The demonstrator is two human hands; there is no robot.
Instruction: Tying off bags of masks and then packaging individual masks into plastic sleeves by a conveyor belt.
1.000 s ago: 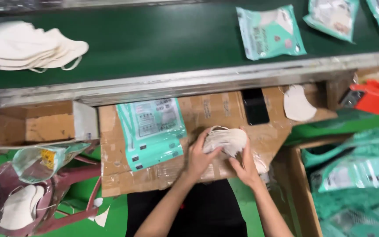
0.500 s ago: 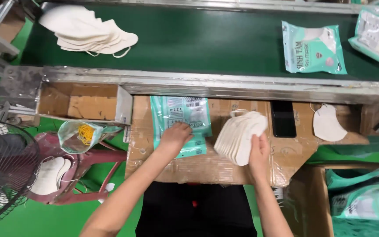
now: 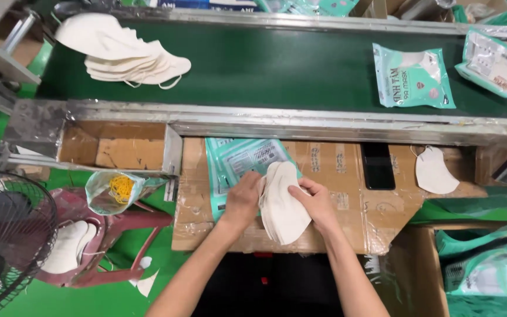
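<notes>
While the stack of white masks (image 3: 281, 202) was held on edge over the cardboard-covered tabletop (image 3: 335, 194), it was pinched between the left hand (image 3: 243, 196) and right hand (image 3: 315, 202). The edges were best kept squared, just beside the teal pouch (image 3: 239, 161).

Stack of white folded masks (image 3: 281, 205), edge-up, over perhaps an empty teal pouch (image 3: 239, 164).

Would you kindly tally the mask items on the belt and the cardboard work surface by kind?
Stacks of loose white masks: 2, one on the belt, one held by the left hand and right hand
Sealed teal mask packs on the belt: 2
Single loose mask: 1
Pile of teal pouches: 1
Total: 6
</notes>
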